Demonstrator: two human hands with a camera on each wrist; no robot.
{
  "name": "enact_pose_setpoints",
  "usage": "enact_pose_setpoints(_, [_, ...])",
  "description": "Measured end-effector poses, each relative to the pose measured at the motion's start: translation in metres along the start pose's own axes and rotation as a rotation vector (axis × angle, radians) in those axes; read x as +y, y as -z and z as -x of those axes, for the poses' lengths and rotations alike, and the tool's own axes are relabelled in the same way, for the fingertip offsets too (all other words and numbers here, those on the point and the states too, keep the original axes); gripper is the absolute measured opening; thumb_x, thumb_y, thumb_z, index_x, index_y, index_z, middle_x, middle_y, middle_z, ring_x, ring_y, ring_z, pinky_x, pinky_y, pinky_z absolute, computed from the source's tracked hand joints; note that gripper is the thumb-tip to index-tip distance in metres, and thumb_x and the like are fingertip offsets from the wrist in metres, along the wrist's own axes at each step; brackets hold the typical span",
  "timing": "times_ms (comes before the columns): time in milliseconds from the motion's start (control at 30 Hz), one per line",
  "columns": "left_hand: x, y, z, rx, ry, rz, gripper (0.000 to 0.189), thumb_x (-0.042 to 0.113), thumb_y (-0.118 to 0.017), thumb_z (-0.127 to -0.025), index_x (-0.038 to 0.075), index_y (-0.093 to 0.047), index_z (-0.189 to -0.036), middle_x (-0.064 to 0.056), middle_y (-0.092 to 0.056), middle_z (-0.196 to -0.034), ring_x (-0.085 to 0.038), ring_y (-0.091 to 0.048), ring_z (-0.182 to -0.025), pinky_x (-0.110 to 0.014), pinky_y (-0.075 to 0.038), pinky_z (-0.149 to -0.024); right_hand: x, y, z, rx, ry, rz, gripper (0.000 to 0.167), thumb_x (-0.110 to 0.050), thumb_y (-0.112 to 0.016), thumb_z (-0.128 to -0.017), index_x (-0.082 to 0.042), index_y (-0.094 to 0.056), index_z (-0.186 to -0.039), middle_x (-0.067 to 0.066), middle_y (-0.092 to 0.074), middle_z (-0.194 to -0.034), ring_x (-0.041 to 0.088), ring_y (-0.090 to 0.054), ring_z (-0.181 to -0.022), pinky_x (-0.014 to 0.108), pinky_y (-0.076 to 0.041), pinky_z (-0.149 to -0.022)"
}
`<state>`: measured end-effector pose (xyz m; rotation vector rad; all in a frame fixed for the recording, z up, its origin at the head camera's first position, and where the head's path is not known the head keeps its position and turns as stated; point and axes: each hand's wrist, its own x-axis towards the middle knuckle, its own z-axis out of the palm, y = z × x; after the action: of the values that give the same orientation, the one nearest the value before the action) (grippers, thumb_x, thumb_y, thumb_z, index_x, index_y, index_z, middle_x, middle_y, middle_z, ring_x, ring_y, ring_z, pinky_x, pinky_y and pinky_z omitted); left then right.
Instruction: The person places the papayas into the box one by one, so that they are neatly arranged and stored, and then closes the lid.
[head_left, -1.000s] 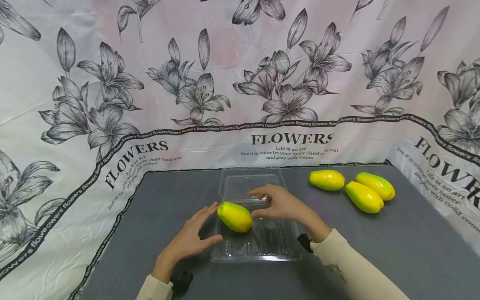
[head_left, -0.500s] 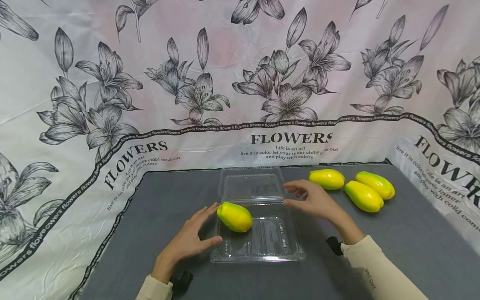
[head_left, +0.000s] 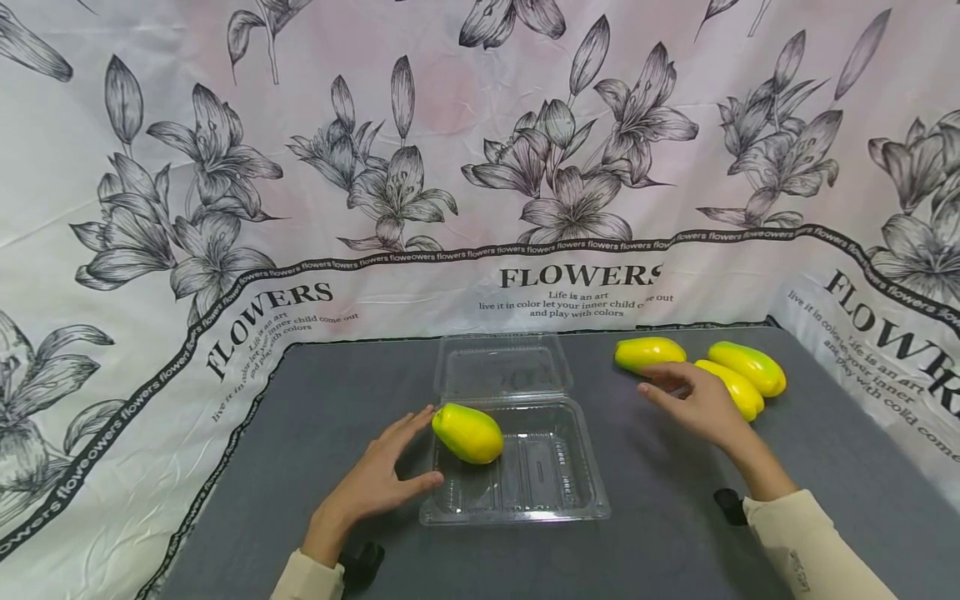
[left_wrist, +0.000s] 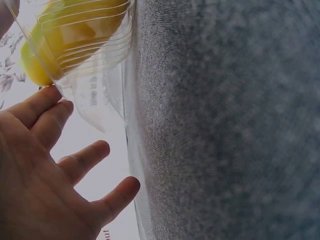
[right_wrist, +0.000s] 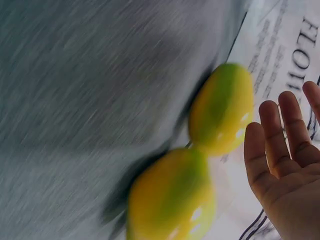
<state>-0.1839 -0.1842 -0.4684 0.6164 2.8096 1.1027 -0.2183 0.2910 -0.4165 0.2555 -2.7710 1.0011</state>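
Note:
A yellow-green papaya [head_left: 468, 433] lies in the left part of a clear plastic clamshell box [head_left: 562, 467], whose lid [head_left: 502, 371] is folded back behind it. At the box's left side, my left hand [head_left: 378, 467] spreads its fingers and thumb; in the left wrist view its fingertips [left_wrist: 64, 106] are right at the box's rim. My right hand [head_left: 697, 408] is over toward three more papayas, overlapping the back-left papaya [head_left: 645, 352] and front papaya [head_left: 742, 392] in the head view. The right wrist view shows its straight fingers [right_wrist: 274, 132] beside the fruit, holding nothing.
The third loose papaya [head_left: 750, 369] lies at the back right, against the front one. A grey cloth [head_left: 315, 400] covers the table. Behind and at the sides hangs a white curtain [head_left: 420, 292] with flower drawings and lettering.
My right hand has moved right, from beside the papaya in the box to the loose papayas. The left hand and the boxed papaya have stayed in place.

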Motion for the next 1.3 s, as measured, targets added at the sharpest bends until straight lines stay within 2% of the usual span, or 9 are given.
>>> enact_pose_setpoints(167, [0.000,0.001,0.000,0.001,0.002,-0.003,0.088,0.048,-0.077,-0.088,0.034,-0.031,-0.161,0.003,-0.032,-0.167,-0.036,-0.023,-0.157,-0.079,-0.019,-0.113,0.016,0.013,0.006,0.072,-0.040,0.043,0.038,-0.040,-0.068,-0.098,-0.009,-0.074,-0.120,0.013,-0.073,-0.114,0.025,-0.064,-0.096,0.027,-0.051,-0.071])
enact_pose_setpoints(267, [0.001,0.001,0.000,0.002,0.002,0.001,0.088,0.048,-0.077,-0.088,0.034,-0.031,-0.161,0.002,-0.032,-0.167,-0.036,-0.023,-0.157,-0.079,-0.019,-0.113,0.023,0.020,0.007,0.110,-0.047,0.050,0.039,-0.040,-0.067,-0.098,-0.007,-0.073,-0.120,0.017,-0.073,-0.117,0.031,-0.065,-0.098,0.030,-0.051,-0.071])
enact_pose_setpoints(433, [0.002,0.001,0.000,0.005,0.007,0.002,0.088,0.049,-0.077,-0.087,0.035,-0.031,-0.161,0.001,-0.032,-0.167,-0.036,-0.023,-0.157,-0.079,-0.019,-0.114,0.037,0.029,0.008,0.217,-0.016,0.058,0.039,-0.031,-0.071,-0.096,-0.001,-0.072,-0.121,0.026,-0.068,-0.125,0.042,-0.063,-0.103,0.045,-0.048,-0.080])
enact_pose_setpoints(533, [0.002,0.001,0.000,0.007,0.008,-0.001,0.088,0.049,-0.077,-0.087,0.035,-0.031,-0.161,0.001,-0.032,-0.167,-0.037,-0.024,-0.156,-0.079,-0.019,-0.114,0.046,0.031,0.008,0.283,-0.014,0.083,0.042,-0.029,-0.073,-0.094,0.001,-0.070,-0.123,0.030,-0.063,-0.130,0.047,-0.053,-0.109,0.058,-0.037,-0.088])
enact_pose_setpoints(600, [0.002,0.001,0.000,0.008,0.008,-0.004,0.088,0.049,-0.077,-0.087,0.035,-0.031,-0.161,0.000,-0.032,-0.167,-0.037,-0.024,-0.156,-0.079,-0.019,-0.113,0.051,0.032,0.009,0.305,-0.031,0.113,0.045,-0.030,-0.074,-0.093,0.001,-0.068,-0.126,0.032,-0.061,-0.130,0.050,-0.047,-0.111,0.063,-0.029,-0.088])
enact_pose_setpoints(733, [0.002,0.001,0.001,0.004,0.011,-0.006,0.088,0.049,-0.077,-0.088,0.035,-0.030,-0.161,-0.002,-0.032,-0.167,-0.037,-0.024,-0.156,-0.079,-0.019,-0.113,0.060,0.032,0.012,0.311,-0.077,0.150,0.051,-0.033,-0.074,-0.093,0.002,-0.065,-0.129,0.035,-0.056,-0.132,0.052,-0.040,-0.112,0.065,-0.025,-0.085])
enact_pose_setpoints(1000, [0.002,0.000,0.001,-0.001,0.013,-0.003,0.088,0.048,-0.077,-0.088,0.034,-0.030,-0.161,-0.003,-0.032,-0.167,-0.038,-0.025,-0.156,-0.080,-0.018,-0.113,0.077,0.032,0.015,0.279,-0.144,0.195,0.060,-0.038,-0.072,-0.093,0.008,-0.061,-0.130,0.037,-0.055,-0.129,0.052,-0.042,-0.105,0.063,-0.028,-0.082])
enact_pose_setpoints(1300, [0.001,-0.001,0.001,-0.003,0.021,-0.006,0.088,0.050,-0.076,-0.088,0.038,-0.029,-0.161,0.000,-0.031,-0.168,-0.037,-0.024,-0.156,-0.080,-0.019,-0.113,0.086,0.029,0.016,0.277,-0.146,0.169,0.063,-0.039,-0.070,-0.095,0.010,-0.058,-0.133,0.036,-0.058,-0.127,0.050,-0.045,-0.110,0.060,-0.029,-0.085])
